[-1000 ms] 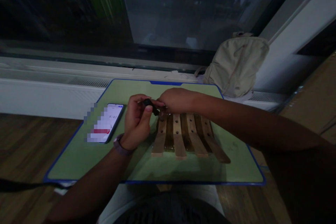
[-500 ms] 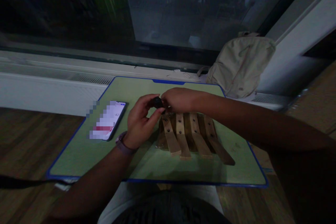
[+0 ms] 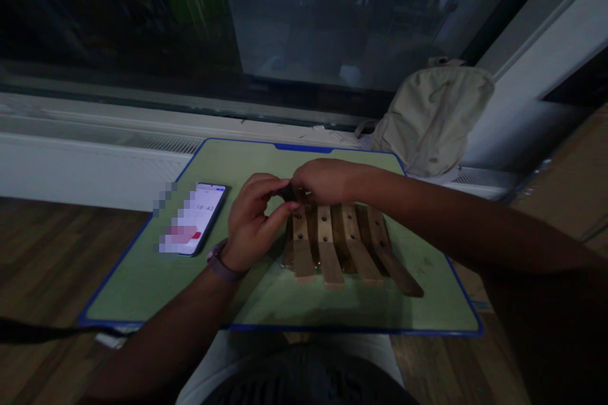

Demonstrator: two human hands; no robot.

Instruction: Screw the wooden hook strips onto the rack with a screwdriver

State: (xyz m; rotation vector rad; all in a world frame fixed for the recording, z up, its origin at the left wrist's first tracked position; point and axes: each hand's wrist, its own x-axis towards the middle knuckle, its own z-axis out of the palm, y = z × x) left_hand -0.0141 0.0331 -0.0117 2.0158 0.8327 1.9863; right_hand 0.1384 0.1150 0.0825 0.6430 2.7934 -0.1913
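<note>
On the table (image 3: pixel 259 307), slats (image 3: pixel 325 231) lie across a shiny pack (image 3: pixel 312 231); left hand (image 3: pixel 251 215) pinches a dark piece (image 3: pixel 287 192); right hand (image 3: pixel 320 181), grip hidden.

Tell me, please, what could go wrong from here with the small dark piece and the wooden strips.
The small dark piece is pinched between thumb and finger of the left hand, close beside the right hand, so it might slip and drop. The wooden strips jut past the near edge of the shiny brown base, so a brushing hand could shift them. The phone lies near the left hand and might get nudged.
</note>
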